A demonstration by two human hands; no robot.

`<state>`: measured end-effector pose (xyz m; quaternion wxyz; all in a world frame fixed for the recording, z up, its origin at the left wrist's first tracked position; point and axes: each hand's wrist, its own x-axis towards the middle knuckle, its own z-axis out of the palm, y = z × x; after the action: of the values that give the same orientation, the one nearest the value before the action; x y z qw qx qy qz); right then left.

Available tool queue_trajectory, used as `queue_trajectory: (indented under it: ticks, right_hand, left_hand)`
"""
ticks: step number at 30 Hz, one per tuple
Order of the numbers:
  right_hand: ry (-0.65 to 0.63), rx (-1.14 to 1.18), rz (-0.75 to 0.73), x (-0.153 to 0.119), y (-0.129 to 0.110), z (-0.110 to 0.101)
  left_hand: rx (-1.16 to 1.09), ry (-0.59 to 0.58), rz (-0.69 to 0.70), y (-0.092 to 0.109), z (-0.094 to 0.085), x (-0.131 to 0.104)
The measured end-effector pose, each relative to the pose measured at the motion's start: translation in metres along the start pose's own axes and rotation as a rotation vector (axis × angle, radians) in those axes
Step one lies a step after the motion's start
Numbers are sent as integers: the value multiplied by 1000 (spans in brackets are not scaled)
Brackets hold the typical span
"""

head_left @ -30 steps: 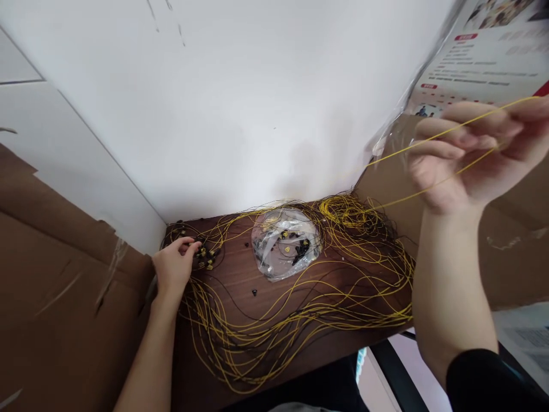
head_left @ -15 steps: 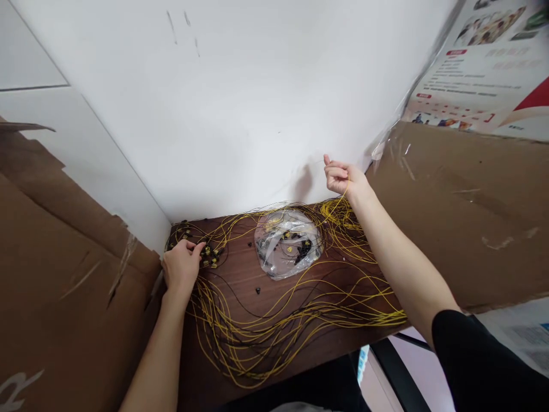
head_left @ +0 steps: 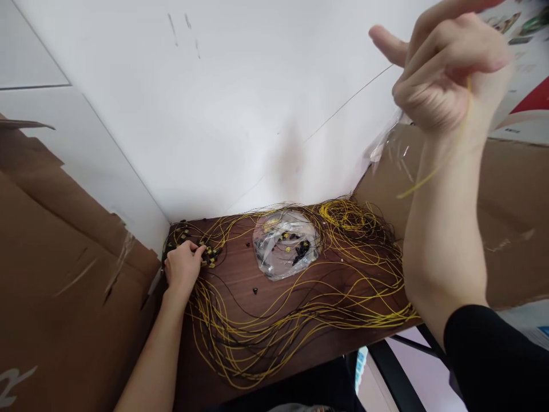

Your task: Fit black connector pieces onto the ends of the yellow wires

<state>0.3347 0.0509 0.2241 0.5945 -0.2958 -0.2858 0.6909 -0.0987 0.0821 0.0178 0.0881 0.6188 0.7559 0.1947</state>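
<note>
My right hand (head_left: 450, 71) is raised at the upper right, its fingers curled around a yellow wire (head_left: 429, 182) whose loose end hangs over the wrist. From this hand a thin dark strand (head_left: 349, 102) stretches down and left across the white wall. Low at the left, my left hand (head_left: 184, 266) is closed in a pinch beside a cluster of small black and yellow connectors (head_left: 210, 254); what lies between its fingertips is hidden. Bundled yellow and black wires (head_left: 257, 337) run rightward from below that hand.
On the brown tabletop (head_left: 234, 269) sits a clear plastic bag (head_left: 277, 266) with small black and yellow parts. A yellow wire coil (head_left: 343, 216) lies at the back right. Cardboard panels (head_left: 64, 257) flank the left and right sides; a white wall (head_left: 214, 114) stands behind.
My right hand has risen up and right, closer to the camera, drawing the thin strand out long and straight. My left hand has stayed nearly in place.
</note>
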Motion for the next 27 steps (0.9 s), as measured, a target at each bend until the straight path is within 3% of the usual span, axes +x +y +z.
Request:
queue_trajectory:
  ticks: [5, 8, 10, 13, 15, 19, 22, 25, 27]
  right_hand:
    - [45, -467, -79, 20, 31, 11]
    - [83, -591, -134, 47, 55, 6]
    - [92, -552, -148, 63, 75, -8]
    - [228, -632, 136, 73, 104, -39]
    - [333, -810, 225, 70, 116, -57]
    - [427, -1386, 155, 54, 118, -71]
    - [485, -1755, 43, 43, 112, -64]
    - [530, -2044, -235, 27, 110, -37]
    - [382, -2002, -401, 6, 112, -4]
  left_hand:
    - [46, 29, 1, 3, -3, -4]
    - [117, 77, -9, 9, -8, -9]
    - [136, 115, -12, 12, -11, -11]
    - [155, 110, -28, 13, -15, -12]
    - [172, 75, -40, 12, -16, -12]
    - [188, 14, -34, 9, -15, -12]
    - [190, -12, -14, 10, -13, -13]
    - [186, -17, 2, 10, -12, -13]
    - [177, -15, 15, 9, -11, -12]
